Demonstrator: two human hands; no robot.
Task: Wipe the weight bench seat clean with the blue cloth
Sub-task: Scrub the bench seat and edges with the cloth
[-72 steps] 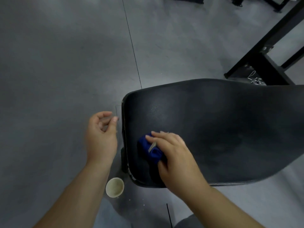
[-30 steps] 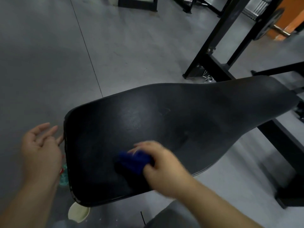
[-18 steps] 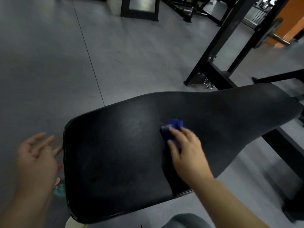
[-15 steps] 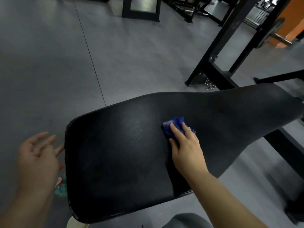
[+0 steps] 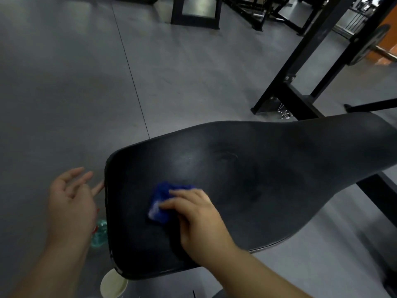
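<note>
Two hands are seen low in the frame. The blue cloth (image 5: 161,202), bunched, is pressed onto the weight bench seat (image 5: 268,177) at lower centre by the right hand (image 5: 199,220), whose fingers are laid nearly straight over it. The left hand (image 5: 71,203) is held open at lower left, fingers spread, one fingertip just beside the seat's edge. A greenish bottle (image 5: 100,233) and a pale cup (image 5: 112,284) are seen on the floor below.

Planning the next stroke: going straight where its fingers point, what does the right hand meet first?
Only bare bench seat, with the blue cloth under the right hand; then the seat's far-left edge. The left hand looks off that line.
</note>
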